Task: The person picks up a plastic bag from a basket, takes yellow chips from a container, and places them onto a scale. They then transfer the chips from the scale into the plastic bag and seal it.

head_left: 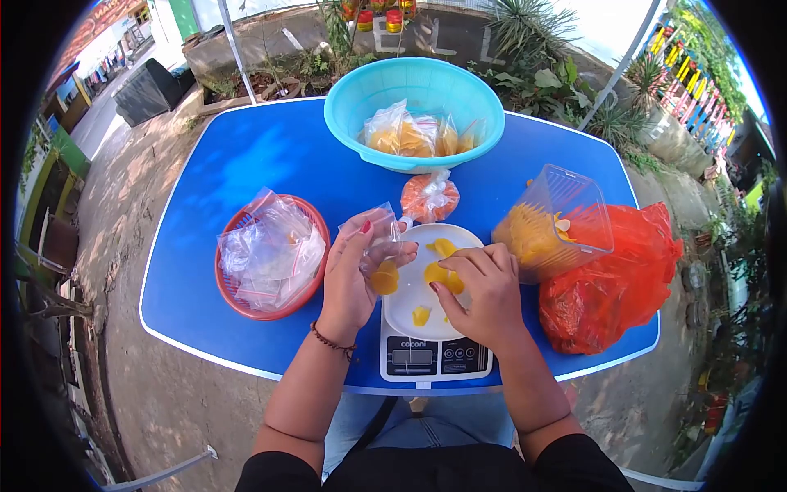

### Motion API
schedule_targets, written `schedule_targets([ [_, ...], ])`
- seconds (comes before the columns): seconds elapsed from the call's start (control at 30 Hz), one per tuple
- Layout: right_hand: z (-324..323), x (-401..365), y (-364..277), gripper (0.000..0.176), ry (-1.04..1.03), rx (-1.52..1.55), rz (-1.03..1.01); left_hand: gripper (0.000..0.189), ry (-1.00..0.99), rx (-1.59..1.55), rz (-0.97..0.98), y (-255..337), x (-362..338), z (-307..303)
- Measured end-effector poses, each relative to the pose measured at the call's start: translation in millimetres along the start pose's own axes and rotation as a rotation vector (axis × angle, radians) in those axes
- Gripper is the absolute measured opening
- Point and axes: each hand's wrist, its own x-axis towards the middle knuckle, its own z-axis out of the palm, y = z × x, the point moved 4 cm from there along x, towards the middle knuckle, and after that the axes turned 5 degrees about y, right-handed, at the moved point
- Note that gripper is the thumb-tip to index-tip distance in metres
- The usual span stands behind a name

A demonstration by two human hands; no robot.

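My left hand [354, 258] holds a small clear plastic bag [385, 238] with a few yellow chips [384, 279] in its lower part. Over the white plate [402, 316], my right hand [482, 287] has its fingers pinched at yellow chips [440, 273]. Other yellow pieces [420, 316] lie loose on the plate. Beneath the plate is a white and black digital scale [437, 369], its display too faint to read. Behind the plate sits a tied clear bag of orange food [429, 197].
A turquoise basin [414, 78] at the back holds several filled bags. Left stands a red basket [232, 299] of clear plastic bags. At right, a tilted clear container [557, 221] of yellow chips adjoins a red plastic bag [607, 287]. All rest on a blue table [197, 246].
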Motion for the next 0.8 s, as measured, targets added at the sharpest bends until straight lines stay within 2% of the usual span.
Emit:
schedule_targets([
  [0.2, 5, -2, 3, 0.015, -0.002, 0.069, -0.009, 0.032, -0.029, 0.09, 0.025, 1, -2, 2],
  [0.3, 2, 1, 7, 0.015, 0.11, 0.225, -0.016, 0.027, -0.07, 0.205, 0.073, 1, -4, 4],
  [0.4, -3, 1, 9, 0.013, 0.261, 0.388, 0.066, 0.02, -0.141, 0.307, 0.127, 3, -10, 10],
  [0.47, -6, -2, 11, 0.013, 0.29, 0.479, 0.144, 0.016, -0.181, 0.366, 0.141, 2, -13, 11],
  [0.6, -10, -12, 17, 0.018, 0.514, 0.704, 0.21, 0.02, -0.233, 0.581, 0.198, 4, -19, 19],
  [0.63, -15, -13, 16, 0.025, 0.535, 0.643, 0.125, 0.02, -0.254, 0.639, 0.234, 4, -21, 20],
  [0.73, -23, -9, 5, 0.023, 0.578, 0.511, -0.091, 0.023, -0.293, 0.747, 0.283, 2, -23, 22],
  [0.8, -26, -5, -1, 0.02, 0.494, 0.414, -0.171, 0.024, -0.322, 0.863, 0.31, 0, -24, 22],
])
